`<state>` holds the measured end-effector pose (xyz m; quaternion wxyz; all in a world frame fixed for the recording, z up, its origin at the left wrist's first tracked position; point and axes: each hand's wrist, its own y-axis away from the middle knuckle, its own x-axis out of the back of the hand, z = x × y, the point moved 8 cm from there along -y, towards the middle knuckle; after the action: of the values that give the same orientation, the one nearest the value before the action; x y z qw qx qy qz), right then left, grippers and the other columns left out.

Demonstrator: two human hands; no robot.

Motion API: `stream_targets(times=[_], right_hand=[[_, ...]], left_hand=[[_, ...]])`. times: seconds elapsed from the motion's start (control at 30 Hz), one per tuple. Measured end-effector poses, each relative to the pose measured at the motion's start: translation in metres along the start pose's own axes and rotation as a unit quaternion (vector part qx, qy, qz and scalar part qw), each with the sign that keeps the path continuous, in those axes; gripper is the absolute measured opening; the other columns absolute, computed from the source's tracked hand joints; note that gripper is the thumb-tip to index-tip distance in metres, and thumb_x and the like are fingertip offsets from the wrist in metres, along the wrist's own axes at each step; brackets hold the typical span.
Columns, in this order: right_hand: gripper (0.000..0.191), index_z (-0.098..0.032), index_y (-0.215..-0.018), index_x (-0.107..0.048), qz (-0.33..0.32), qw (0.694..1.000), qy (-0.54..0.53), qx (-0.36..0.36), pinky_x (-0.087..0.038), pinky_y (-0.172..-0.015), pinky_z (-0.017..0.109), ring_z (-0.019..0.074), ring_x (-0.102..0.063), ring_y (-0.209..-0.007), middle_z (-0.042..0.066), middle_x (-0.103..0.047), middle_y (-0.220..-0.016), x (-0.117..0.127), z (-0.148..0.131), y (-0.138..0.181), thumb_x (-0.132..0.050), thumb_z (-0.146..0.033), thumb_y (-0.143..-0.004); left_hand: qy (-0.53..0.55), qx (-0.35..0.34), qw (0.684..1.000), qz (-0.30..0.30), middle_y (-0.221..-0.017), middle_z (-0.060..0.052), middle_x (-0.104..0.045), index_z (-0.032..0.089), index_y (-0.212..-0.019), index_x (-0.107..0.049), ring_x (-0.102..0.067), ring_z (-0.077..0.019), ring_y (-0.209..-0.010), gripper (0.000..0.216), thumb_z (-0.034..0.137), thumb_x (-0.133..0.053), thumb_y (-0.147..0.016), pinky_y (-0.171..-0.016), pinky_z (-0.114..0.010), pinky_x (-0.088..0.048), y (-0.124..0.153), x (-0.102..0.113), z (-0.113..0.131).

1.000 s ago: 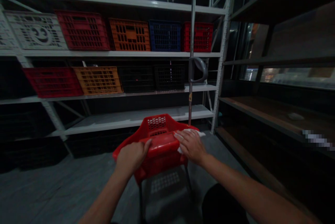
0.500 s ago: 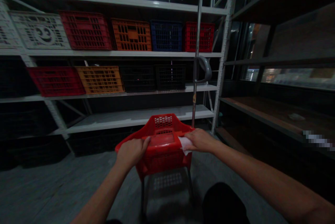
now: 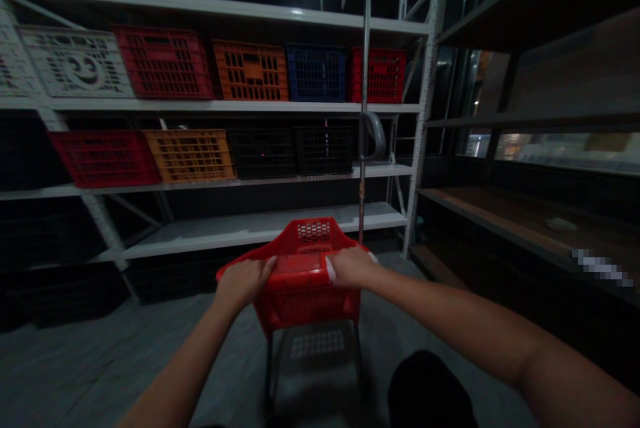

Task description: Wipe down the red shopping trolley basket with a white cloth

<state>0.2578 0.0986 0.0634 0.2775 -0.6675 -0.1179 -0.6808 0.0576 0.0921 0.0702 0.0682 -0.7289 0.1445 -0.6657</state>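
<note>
A red plastic shopping cart (image 3: 307, 301) on dark legs stands on the floor in front of me. My left hand (image 3: 245, 283) is wrapped over the left end of its handle, thumb lying along the top. On the right end of the handle is my right hand (image 3: 354, 268), its fingers curled over the bar. A white piece of paper or cloth (image 3: 331, 271) shows between the right hand and the handle. A tall metal pole (image 3: 366, 75) with a grey loop grip (image 3: 374, 136) rises from the cart's right side.
A white metal rack (image 3: 240, 107) ahead carries several crates, among them an orange crate (image 3: 250, 71), a blue crate (image 3: 317, 73) and a yellow crate (image 3: 190, 155). To the right stands a dark shelf unit (image 3: 500, 215). Grey concrete floor (image 3: 65, 368) lies left of the cart.
The cart's handle and pole have shifted slightly left. My right hand has moved inward along the handle and covers more of the white piece. The left hand keeps its hold.
</note>
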Motion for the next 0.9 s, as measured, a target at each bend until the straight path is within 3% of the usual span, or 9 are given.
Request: stream_targets(times=[0.07,0.17,0.27,0.37,0.47,0.6,0.73,0.83,0.9], right_hand=[[0.031,-0.015,-0.107,-0.055,0.104,0.994,0.034,0.007,-0.043,-0.068,0.032,0.0228,-0.061,-0.081,0.012,-0.065,-0.089,0.002,-0.005,0.013,-0.049,-0.023,-0.079],[0.028,-0.014,-0.104,-0.055,0.178,0.982,0.032,0.058,-0.041,-0.075,0.034,0.022,-0.058,-0.084,0.011,-0.064,-0.089,-0.004,0.003,0.028,-0.049,-0.027,-0.079],[0.032,-0.016,-0.096,-0.058,0.194,0.971,-0.005,0.141,-0.037,-0.086,0.036,0.02,-0.057,-0.084,0.008,-0.065,-0.087,-0.01,0.025,0.034,-0.052,-0.041,-0.077],[0.041,-0.018,-0.101,-0.057,0.205,0.952,-0.034,0.223,-0.028,-0.098,0.039,0.0185,-0.057,-0.091,0.005,-0.065,-0.09,-0.007,0.041,0.039,-0.053,-0.049,-0.075],[0.045,-0.017,-0.102,-0.057,0.173,0.954,-0.041,0.243,-0.031,-0.095,0.036,0.0183,-0.057,-0.093,0.006,-0.065,-0.09,0.0,0.045,0.036,-0.057,-0.051,-0.072],[0.033,-0.019,-0.088,-0.062,0.031,0.976,-0.031,0.214,-0.042,-0.07,0.024,0.0166,-0.062,-0.077,0.004,-0.067,-0.081,0.003,0.029,0.028,-0.057,-0.048,-0.072],[0.054,-0.018,-0.086,-0.065,-0.07,0.991,-0.009,0.117,-0.043,-0.057,0.025,0.0215,-0.064,-0.069,0.008,-0.069,-0.077,0.006,0.009,0.016,-0.058,-0.066,-0.062],[0.07,-0.017,-0.087,-0.066,-0.052,0.998,-0.027,0.034,-0.045,-0.058,0.029,0.0247,-0.064,-0.071,0.011,-0.069,-0.081,0.01,-0.008,0.007,-0.04,-0.079,-0.065],[0.072,-0.017,-0.085,-0.065,-0.007,0.999,-0.034,-0.002,-0.046,-0.06,0.031,0.0242,-0.065,-0.072,0.012,-0.069,-0.08,0.012,-0.02,0.006,-0.029,-0.078,-0.071]], left_hand=[[0.009,-0.007,1.0,-0.001,-0.08,-0.014,-0.067,0.013,-0.087,-0.066,-0.062,-0.0244,-0.081,0.069,0.05,-0.007,-0.086,-0.072,-0.033,-0.041,-0.001,0.0,-0.005],[0.041,-0.023,0.999,-0.013,-0.08,-0.012,-0.068,0.017,-0.089,-0.066,-0.063,-0.0227,-0.08,0.069,0.053,-0.008,-0.085,-0.073,-0.032,-0.041,-0.001,-0.002,-0.011],[0.055,-0.041,0.998,-0.013,-0.083,-0.01,-0.069,0.019,-0.093,-0.067,-0.063,-0.0225,-0.081,0.066,0.053,-0.01,-0.085,-0.074,-0.031,-0.041,-0.002,-0.003,-0.018],[0.055,-0.054,0.997,-0.011,-0.086,-0.008,-0.069,0.02,-0.094,-0.067,-0.063,-0.023,-0.083,0.064,0.051,-0.011,-0.086,-0.074,-0.031,-0.041,-0.006,-0.005,-0.024],[0.054,-0.057,0.997,-0.015,-0.086,-0.008,-0.069,0.021,-0.092,-0.067,-0.063,-0.023,-0.084,0.064,0.051,-0.011,-0.086,-0.073,-0.031,-0.042,-0.009,-0.007,-0.026],[0.034,-0.035,0.999,-0.004,-0.081,-0.01,-0.069,0.018,-0.087,-0.068,-0.063,-0.0234,-0.08,0.065,0.049,-0.011,-0.086,-0.071,-0.031,-0.042,-0.01,-0.005,-0.027],[0.021,0.001,1.0,0.002,-0.083,-0.012,-0.069,0.016,-0.085,-0.068,-0.063,-0.0253,-0.082,0.065,0.048,-0.011,-0.085,-0.071,-0.033,-0.043,-0.008,-0.005,-0.027],[0.026,-0.002,1.0,-0.003,-0.082,-0.012,-0.069,0.017,-0.085,-0.068,-0.063,-0.0249,-0.082,0.066,0.049,-0.01,-0.085,-0.071,-0.033,-0.043,-0.007,-0.006,-0.026],[0.031,-0.011,0.999,-0.005,-0.082,-0.011,-0.069,0.017,-0.085,-0.067,-0.063,-0.0237,-0.081,0.064,0.048,-0.011,-0.085,-0.071,-0.031,-0.042,-0.007,-0.006,-0.028]])
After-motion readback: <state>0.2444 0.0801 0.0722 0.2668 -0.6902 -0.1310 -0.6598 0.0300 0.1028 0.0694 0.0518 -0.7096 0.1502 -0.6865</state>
